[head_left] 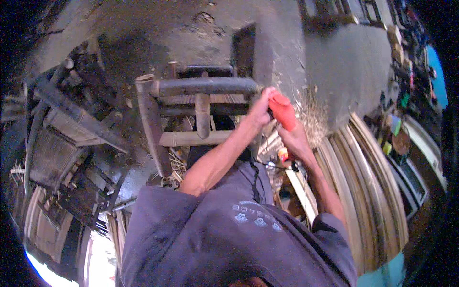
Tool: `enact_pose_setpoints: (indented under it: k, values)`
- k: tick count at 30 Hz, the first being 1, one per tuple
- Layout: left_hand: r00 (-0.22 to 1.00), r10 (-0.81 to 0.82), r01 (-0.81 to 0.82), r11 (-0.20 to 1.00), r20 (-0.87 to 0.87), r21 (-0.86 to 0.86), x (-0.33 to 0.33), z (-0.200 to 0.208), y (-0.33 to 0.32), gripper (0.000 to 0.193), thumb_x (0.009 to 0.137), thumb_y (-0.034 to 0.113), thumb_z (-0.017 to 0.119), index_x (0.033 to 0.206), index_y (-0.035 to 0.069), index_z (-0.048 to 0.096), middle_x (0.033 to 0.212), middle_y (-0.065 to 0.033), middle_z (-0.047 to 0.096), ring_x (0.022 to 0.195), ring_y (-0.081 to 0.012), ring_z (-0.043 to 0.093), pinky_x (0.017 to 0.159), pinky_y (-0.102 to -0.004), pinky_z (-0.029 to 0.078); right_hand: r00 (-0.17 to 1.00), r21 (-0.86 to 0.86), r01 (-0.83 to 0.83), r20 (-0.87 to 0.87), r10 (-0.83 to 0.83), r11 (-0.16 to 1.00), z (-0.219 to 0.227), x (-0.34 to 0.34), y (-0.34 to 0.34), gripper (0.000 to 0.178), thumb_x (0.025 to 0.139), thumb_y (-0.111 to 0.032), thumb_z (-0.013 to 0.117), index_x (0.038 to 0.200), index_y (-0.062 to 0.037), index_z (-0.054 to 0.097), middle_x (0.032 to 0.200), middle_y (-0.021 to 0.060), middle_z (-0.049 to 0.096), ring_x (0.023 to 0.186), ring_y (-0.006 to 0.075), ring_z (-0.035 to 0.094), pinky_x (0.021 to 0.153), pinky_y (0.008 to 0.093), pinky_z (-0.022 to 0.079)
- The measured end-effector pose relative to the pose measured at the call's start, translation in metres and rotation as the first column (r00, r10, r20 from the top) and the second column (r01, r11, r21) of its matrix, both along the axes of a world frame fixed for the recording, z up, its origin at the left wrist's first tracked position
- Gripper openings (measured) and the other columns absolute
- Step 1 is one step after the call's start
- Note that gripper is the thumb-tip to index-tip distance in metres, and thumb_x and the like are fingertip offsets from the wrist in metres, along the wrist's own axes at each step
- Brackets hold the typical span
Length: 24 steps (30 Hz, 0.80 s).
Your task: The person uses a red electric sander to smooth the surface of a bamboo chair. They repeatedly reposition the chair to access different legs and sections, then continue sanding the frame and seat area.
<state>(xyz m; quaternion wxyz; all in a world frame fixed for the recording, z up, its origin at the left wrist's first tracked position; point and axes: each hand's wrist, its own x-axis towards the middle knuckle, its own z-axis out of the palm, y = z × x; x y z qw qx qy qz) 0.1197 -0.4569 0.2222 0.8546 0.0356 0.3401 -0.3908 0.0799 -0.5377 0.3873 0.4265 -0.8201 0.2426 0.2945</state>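
Note:
A bamboo chair frame [205, 87] with dark, thick poles stands in front of me. At the right end of its top rail, my right hand [292, 138] is closed around the lower end of a red-orange tool [282, 109]; its exact kind does not show. My left hand [261, 109] is also closed, right beside the tool's upper end and against the frame's corner. What its fingers grip there is hidden. Below the top rail hang a short upright bamboo piece [202, 115] and a paler crossbar [193, 138].
Long split bamboo strips [363, 191] lie in a curved stack at my right. Pale shavings [311, 112] litter the floor past my right hand. More dark bamboo furniture [67, 134] crowds the left side. A small red-and-yellow container [282, 154] sits below my right hand.

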Motion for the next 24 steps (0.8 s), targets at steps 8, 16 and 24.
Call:
enact_pose_setpoints:
  k: [8, 16, 24]
  values:
    - [0.997, -0.029, 0.029, 1.0, -0.067, 0.0, -0.018, 0.084, 0.018, 0.027, 0.09, 0.041, 0.061, 0.096, 0.014, 0.059, 0.091, -0.0016, 0.063, 0.084, -0.0163, 0.061, 0.085, -0.0364, 0.051, 0.954, 0.097, 0.035, -0.3, -0.005, 0.995, 0.087, -0.001, 0.008, 0.04, 0.075, -0.002, 0.055, 0.115, -0.0032, 0.057, 0.085, 0.0046, 0.062, 0.064, 0.0118, 0.056, 0.057, 0.0273, 0.047]
    - [0.998, -0.046, 0.056, 0.961, -0.045, 0.27, -0.016, 0.142, 0.156, 0.045, 0.084, 0.044, 0.07, 0.105, 0.008, 0.055, 0.091, -0.0029, 0.06, 0.086, -0.017, 0.059, 0.084, -0.0345, 0.049, 0.973, 0.095, -0.23, 0.058, 0.225, 0.969, 0.083, -0.017, 0.099, 0.043, 0.072, -0.005, 0.061, 0.114, 0.0012, 0.054, 0.085, 0.0144, 0.063, 0.077, 0.022, 0.061, 0.074, 0.0342, 0.049]
    - [0.993, 0.094, -0.045, 0.863, -0.073, 0.503, -0.013, 0.133, 0.304, 0.042, 0.082, 0.037, 0.073, 0.105, 0.005, 0.058, 0.1, -0.005, 0.061, 0.089, -0.0157, 0.06, 0.082, -0.0343, 0.051, 0.916, 0.117, -0.4, 0.095, 0.39, 0.909, 0.05, 0.027, 0.241, 0.055, 0.073, -0.009, 0.06, 0.127, -0.0046, 0.05, 0.099, 0.0236, 0.064, 0.09, 0.0362, 0.065, 0.079, 0.0388, 0.049]
